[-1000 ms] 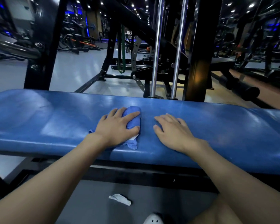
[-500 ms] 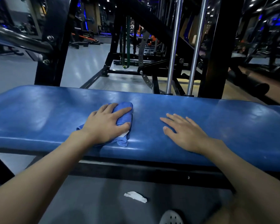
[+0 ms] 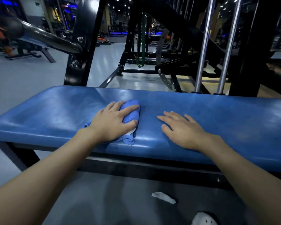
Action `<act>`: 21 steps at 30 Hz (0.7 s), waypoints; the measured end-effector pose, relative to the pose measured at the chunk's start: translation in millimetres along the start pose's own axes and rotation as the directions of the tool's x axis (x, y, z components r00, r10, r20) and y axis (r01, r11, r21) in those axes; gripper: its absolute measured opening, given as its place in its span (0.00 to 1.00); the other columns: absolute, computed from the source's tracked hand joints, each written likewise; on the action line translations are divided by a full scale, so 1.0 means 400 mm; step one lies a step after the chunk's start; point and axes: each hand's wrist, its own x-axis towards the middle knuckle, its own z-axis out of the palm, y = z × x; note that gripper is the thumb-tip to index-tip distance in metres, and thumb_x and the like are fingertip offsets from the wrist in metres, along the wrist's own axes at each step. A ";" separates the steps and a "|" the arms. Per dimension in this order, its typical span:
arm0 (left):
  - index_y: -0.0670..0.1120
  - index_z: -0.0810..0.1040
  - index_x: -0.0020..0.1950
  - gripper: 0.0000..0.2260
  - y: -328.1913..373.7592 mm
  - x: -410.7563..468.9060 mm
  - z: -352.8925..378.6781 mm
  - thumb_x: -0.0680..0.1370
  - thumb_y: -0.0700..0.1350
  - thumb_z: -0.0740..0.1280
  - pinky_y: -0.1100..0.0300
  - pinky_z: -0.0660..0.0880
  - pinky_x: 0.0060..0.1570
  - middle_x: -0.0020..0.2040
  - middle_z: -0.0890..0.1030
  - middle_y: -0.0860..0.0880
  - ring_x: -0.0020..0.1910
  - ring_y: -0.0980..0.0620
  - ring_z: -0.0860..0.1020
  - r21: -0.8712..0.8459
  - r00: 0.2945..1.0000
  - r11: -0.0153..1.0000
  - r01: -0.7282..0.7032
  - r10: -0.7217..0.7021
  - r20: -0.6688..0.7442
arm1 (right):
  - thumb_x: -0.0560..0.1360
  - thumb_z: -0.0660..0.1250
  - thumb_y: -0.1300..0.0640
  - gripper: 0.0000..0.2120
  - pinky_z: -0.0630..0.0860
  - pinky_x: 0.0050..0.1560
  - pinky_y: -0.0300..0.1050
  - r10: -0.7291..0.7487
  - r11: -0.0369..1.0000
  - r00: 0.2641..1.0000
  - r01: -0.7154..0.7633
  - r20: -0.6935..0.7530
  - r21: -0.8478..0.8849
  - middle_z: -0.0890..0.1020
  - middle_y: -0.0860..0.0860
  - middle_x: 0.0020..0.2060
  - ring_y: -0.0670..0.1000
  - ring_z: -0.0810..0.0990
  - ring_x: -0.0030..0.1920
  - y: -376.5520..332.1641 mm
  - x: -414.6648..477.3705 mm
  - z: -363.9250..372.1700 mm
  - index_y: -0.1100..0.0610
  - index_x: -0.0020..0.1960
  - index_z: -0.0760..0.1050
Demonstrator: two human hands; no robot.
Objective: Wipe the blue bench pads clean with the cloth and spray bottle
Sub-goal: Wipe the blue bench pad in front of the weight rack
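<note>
At frame centre, the left hand (image 3: 110, 122) grips the bunched blue cloth (image 3: 134, 116) on the worktop's blue pad (image 3: 217, 114); the right hand (image 3: 183, 130) lies flat beside it, fingers straight.

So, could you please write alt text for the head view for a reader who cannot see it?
A person's left hand grips a bunched blue cloth on a glossy blue padded bench; the right hand rests flat beside it.

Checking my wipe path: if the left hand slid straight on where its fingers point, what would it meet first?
Only bare bench pad up to its far edge, it seems; the left hand with the cloth points past the right hand, which lies apart.
</note>
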 end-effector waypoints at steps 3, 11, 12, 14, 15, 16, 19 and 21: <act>0.69 0.58 0.75 0.31 -0.057 -0.018 -0.024 0.71 0.66 0.52 0.50 0.60 0.71 0.76 0.61 0.58 0.76 0.54 0.55 -0.007 0.999 1.000 0.017 -0.017 0.035 | 0.80 0.50 0.49 0.18 0.61 0.69 0.60 0.057 0.994 0.991 -0.068 -0.123 -0.088 0.72 0.52 0.66 0.55 0.69 0.68 -0.077 0.031 -0.013 0.51 0.66 0.70; 0.69 0.59 0.75 0.30 -0.228 -0.050 -0.063 0.72 0.65 0.54 0.48 0.61 0.71 0.77 0.61 0.58 0.76 0.54 0.56 -0.010 0.999 0.999 0.044 -0.044 0.007 | 0.79 0.53 0.49 0.12 0.58 0.69 0.63 -0.008 0.999 0.997 0.006 -0.078 -0.037 0.70 0.52 0.62 0.56 0.68 0.66 -0.295 0.106 0.015 0.50 0.59 0.69; 0.69 0.59 0.75 0.30 -0.253 -0.054 -0.068 0.72 0.66 0.54 0.47 0.61 0.71 0.76 0.61 0.58 0.76 0.54 0.57 -0.009 0.999 0.999 0.048 -0.048 -0.006 | 0.78 0.54 0.50 0.08 0.60 0.67 0.62 -0.001 0.998 0.993 -0.006 -0.117 -0.063 0.71 0.52 0.58 0.56 0.70 0.63 -0.316 0.119 0.008 0.51 0.54 0.68; 0.69 0.60 0.75 0.31 -0.303 -0.062 -0.078 0.70 0.67 0.52 0.47 0.61 0.72 0.76 0.61 0.57 0.76 0.54 0.56 -0.008 0.998 0.998 0.065 -0.065 -0.012 | 0.78 0.54 0.51 0.09 0.59 0.69 0.60 -0.062 0.998 0.987 0.060 -0.151 -0.017 0.72 0.51 0.59 0.54 0.69 0.65 -0.371 0.149 0.008 0.51 0.54 0.70; 0.69 0.60 0.75 0.33 -0.328 -0.066 -0.084 0.69 0.68 0.51 0.47 0.61 0.72 0.76 0.62 0.57 0.76 0.54 0.56 -0.008 0.997 0.997 0.076 -0.076 -0.012 | 0.79 0.54 0.51 0.13 0.58 0.70 0.59 -0.107 0.993 0.985 0.111 -0.138 0.024 0.72 0.50 0.62 0.53 0.67 0.67 -0.405 0.165 0.014 0.51 0.59 0.71; 0.68 0.60 0.75 0.34 -0.352 -0.069 -0.091 0.68 0.69 0.50 0.47 0.61 0.72 0.76 0.62 0.57 0.76 0.55 0.57 -0.006 0.996 0.996 0.088 -0.088 -0.013 | 0.80 0.53 0.50 0.16 0.58 0.70 0.58 -0.144 0.987 0.982 0.151 -0.121 0.048 0.72 0.49 0.64 0.52 0.67 0.69 -0.441 0.181 0.022 0.50 0.64 0.71; 0.69 0.59 0.75 0.35 -0.426 -0.082 -0.104 0.67 0.69 0.49 0.48 0.61 0.71 0.76 0.62 0.57 0.76 0.54 0.57 0.012 0.992 0.992 0.127 -0.126 -0.028 | 0.81 0.52 0.46 0.15 0.61 0.67 0.57 -0.193 0.981 0.974 0.195 -0.118 0.004 0.72 0.51 0.59 0.55 0.69 0.63 -0.534 0.229 0.050 0.49 0.61 0.72; 0.69 0.59 0.75 0.35 -0.480 -0.093 -0.114 0.66 0.69 0.48 0.47 0.61 0.72 0.76 0.62 0.56 0.76 0.52 0.58 0.029 0.986 0.987 0.160 -0.159 -0.040 | 0.81 0.52 0.44 0.14 0.60 0.67 0.57 -0.215 0.976 0.966 0.217 -0.141 0.002 0.71 0.50 0.59 0.54 0.67 0.65 -0.583 0.259 0.064 0.50 0.58 0.72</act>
